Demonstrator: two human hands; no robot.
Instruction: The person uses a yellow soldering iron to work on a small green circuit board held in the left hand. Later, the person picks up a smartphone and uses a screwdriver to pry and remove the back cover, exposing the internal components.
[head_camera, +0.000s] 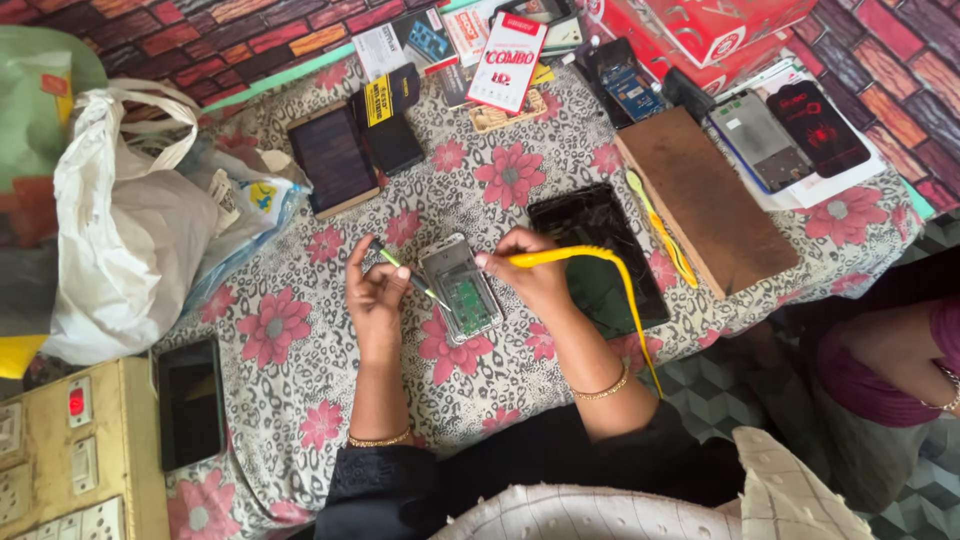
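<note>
Yellow soldering iron in right hand, tweezers in left hand, opened phone

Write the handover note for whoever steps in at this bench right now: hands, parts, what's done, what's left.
Left hand: holds a thin green-tipped tool, its point at the left edge of the opened phone.
Right hand: grips a yellow-handled tool with a yellow cord, tip at the phone's upper right edge.
Opened silver-framed phone: lies back-off, green circuit board exposed, on the flower-patterned cloth.
Black tablet-like panel: just right of the phone, under the cord.
Done: back cover is off.
Left: board work in hand; phone not reassembled.
</note>
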